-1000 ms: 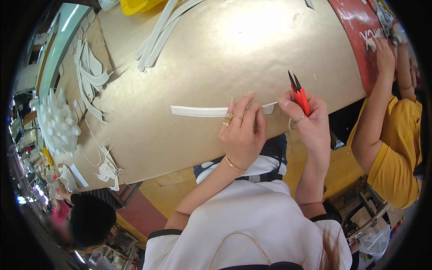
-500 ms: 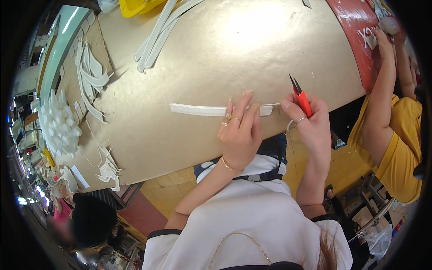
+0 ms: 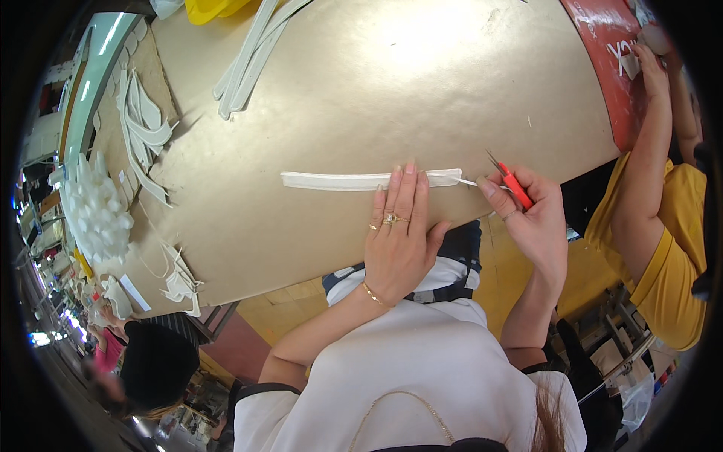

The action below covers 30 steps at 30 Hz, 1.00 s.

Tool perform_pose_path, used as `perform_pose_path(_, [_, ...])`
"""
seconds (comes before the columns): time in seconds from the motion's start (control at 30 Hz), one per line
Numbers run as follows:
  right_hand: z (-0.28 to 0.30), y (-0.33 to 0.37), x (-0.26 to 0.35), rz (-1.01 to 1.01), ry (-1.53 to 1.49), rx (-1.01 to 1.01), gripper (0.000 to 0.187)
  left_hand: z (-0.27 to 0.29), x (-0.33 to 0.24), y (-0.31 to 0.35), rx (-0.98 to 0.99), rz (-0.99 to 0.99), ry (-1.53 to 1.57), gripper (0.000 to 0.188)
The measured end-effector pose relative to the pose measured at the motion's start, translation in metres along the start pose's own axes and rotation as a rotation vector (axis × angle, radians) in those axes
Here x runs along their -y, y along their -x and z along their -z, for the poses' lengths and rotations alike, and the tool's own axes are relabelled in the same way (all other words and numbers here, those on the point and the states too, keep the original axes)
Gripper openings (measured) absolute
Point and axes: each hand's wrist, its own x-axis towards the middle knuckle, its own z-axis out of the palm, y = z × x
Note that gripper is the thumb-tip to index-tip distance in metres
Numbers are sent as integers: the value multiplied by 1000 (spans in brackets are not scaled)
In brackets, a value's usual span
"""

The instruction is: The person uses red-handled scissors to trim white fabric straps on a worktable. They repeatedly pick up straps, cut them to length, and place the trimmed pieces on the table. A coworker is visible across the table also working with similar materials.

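A long, narrow white strip [image 3: 331, 181], seemingly of fabric, lies slightly curved across the table near its front edge. My left hand [image 3: 399, 241] rests flat on it with fingers stretched out, covering a part right of its middle. From the strip's right end runs a thin white cord [image 3: 470, 181]. My right hand [image 3: 536, 218] is closed just beyond that end, pinching the cord between thumb and finger. Lodged in the same hand are red-handled thread snips [image 3: 516, 187], their two thin dark points aimed up and left, away from the strip.
Several pale strips [image 3: 245, 68] lie at the back beside a yellow tray [image 3: 215, 9]. Curved white pieces [image 3: 143, 120], a white spiky pile [image 3: 96, 211] and white cords [image 3: 179, 280] sit along the left. Someone in a yellow top [image 3: 659, 226] works at the right by a red sheet [image 3: 595, 60].
My left hand has flattened onto the strip, its fingers lying straighter. My right hand has moved slightly right and down, and the white cord now stretches taut from the strip's end.
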Motion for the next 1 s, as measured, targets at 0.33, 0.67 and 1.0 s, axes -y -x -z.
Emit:
perform_pose_path(0.33, [5,-7,27,-16,337,18,29,0,0,1,16,-17,-114,62])
perform_pose_path(0.67, [10,-11,15,-24,111,104,28,-1,0,2,30,-13,-162,60])
perform_pose_path(1.0, [15,-20,23,300,201,92,21,-2,-1,1,27,-32,-210,64])
